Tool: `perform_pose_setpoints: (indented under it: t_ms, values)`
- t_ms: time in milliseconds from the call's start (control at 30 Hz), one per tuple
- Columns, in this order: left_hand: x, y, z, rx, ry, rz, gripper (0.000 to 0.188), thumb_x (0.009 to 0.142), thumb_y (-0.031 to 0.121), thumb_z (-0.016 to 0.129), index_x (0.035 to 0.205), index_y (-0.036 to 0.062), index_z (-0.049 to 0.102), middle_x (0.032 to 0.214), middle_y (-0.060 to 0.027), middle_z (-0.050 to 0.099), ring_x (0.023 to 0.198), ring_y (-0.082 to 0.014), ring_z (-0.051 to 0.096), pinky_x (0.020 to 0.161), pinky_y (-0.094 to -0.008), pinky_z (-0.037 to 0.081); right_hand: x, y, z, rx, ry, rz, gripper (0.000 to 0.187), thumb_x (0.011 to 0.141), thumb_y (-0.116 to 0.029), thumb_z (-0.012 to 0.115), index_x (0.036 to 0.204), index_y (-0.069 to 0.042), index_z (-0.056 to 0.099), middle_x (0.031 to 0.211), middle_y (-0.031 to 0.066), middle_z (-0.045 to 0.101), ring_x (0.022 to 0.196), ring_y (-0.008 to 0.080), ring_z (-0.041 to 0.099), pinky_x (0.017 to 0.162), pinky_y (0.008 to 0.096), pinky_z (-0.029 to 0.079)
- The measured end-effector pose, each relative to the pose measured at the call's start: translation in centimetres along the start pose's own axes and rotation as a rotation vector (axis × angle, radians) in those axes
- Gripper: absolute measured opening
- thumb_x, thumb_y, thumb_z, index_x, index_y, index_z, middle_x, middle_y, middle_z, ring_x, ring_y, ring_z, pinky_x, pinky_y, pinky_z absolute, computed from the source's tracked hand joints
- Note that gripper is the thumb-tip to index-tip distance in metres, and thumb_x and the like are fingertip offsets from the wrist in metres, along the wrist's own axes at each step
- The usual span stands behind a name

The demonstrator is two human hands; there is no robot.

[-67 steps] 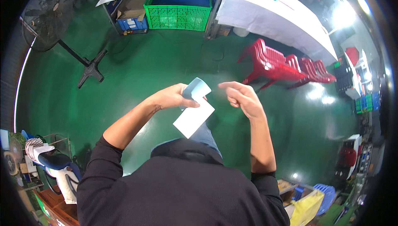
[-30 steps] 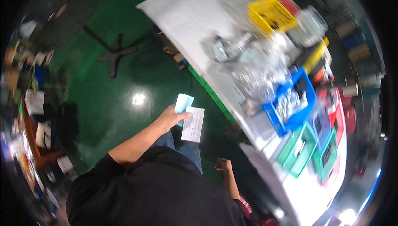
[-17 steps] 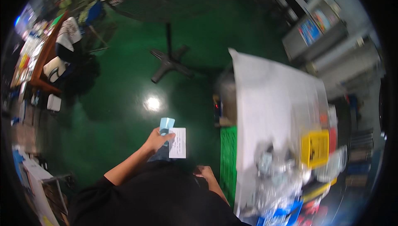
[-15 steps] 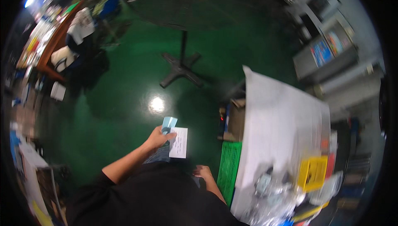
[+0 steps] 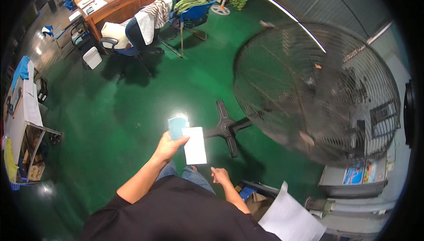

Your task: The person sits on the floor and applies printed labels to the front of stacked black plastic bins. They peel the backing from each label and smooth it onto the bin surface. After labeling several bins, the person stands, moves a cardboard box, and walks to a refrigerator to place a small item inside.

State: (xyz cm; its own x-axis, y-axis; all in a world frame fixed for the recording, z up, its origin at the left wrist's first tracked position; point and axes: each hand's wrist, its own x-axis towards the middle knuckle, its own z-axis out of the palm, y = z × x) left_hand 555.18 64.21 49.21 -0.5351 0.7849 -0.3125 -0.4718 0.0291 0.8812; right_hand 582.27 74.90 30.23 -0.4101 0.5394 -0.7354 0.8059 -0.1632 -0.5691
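My left hand (image 5: 167, 147) is closed on a white paper card (image 5: 195, 147) and a light blue flat piece (image 5: 177, 128), both held out in front of me over the green floor. The thumb presses across their overlapping edges; whether the blue piece is card or plastic I cannot tell. Glare washes out the card's face. Lower and to the right, my right hand (image 5: 220, 176) hangs beside my leg with its fingers curled in. Nothing shows in it.
A large round caged fan (image 5: 309, 95) on a black cross-shaped base (image 5: 226, 129) stands ahead to the right. A white-covered table (image 5: 291, 219) is close on my right. Chairs, a white bin (image 5: 92, 58) and a wooden desk (image 5: 121, 9) lie far left; a shelf table (image 5: 31, 108) stands left.
My view has swung, bringing in the fan head and desk, while the white-covered table has slid toward the lower right. My left hand still holds the card and blue piece. My right fingers have curled.
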Motion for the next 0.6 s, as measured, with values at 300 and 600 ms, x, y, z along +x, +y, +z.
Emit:
perform_pose_setpoints:
  t_ms: [300, 600]
  values:
    - [16.6, 6.9, -20.2, -0.114, 0.421, 0.125, 0.032, 0.074, 0.007, 0.068, 0.104, -0.0012, 0.060, 0.096, -0.0052, 0.063, 0.088, -0.0160, 0.059, 0.081, -0.0314, 0.046, 22.2, -26.9, 7.9, -0.377, -0.192, -0.107, 0.046, 0.087, -0.052, 0.051, 0.074, -0.012, 0.068, 0.063, 0.0041, 0.065, 0.061, 0.0172, 0.064, 0.066, 0.0337, 0.049]
    - [41.0, 24.4, -24.1, 0.425, 0.175, 0.009, 0.027, 0.079, 0.009, 0.068, 0.102, -0.0006, 0.059, 0.090, -0.0047, 0.063, 0.082, -0.0140, 0.060, 0.077, -0.0298, 0.046, 37.0, -37.9, 2.5, -0.055, -0.258, 0.130, 0.018, 0.089, -0.014, 0.056, 0.095, -0.001, 0.066, 0.079, 0.0088, 0.070, 0.064, 0.0155, 0.068, 0.053, 0.0300, 0.052]
